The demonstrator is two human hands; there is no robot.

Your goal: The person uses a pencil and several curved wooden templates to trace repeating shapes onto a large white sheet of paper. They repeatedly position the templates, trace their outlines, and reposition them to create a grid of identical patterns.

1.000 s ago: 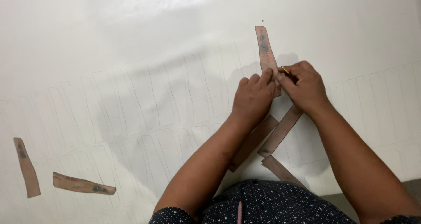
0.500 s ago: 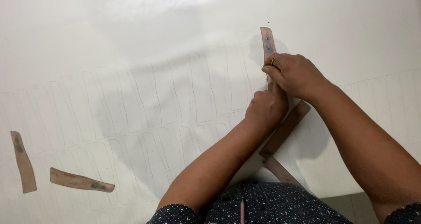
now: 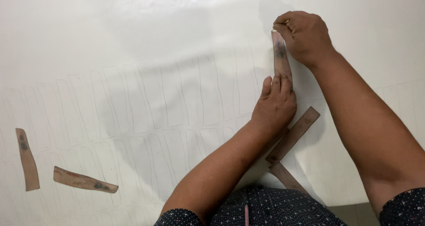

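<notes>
**Head view: both hands on a brown template strip**

Left hand (image 3: 275,104) lies flat, fingers pressing the lower end of the brown cardboard template strip (image 3: 280,57) onto the white sheet (image 3: 133,40). Right hand (image 3: 303,34) is closed at the strip's top end, gripping something mostly hidden. Two spare strips (image 3: 84,180) lie far left.

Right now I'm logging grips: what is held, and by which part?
The left hand presses the lower end of a brown template strip flat on the white sheet. The right hand pinches something at the strip's top end; too hidden to name.
</notes>
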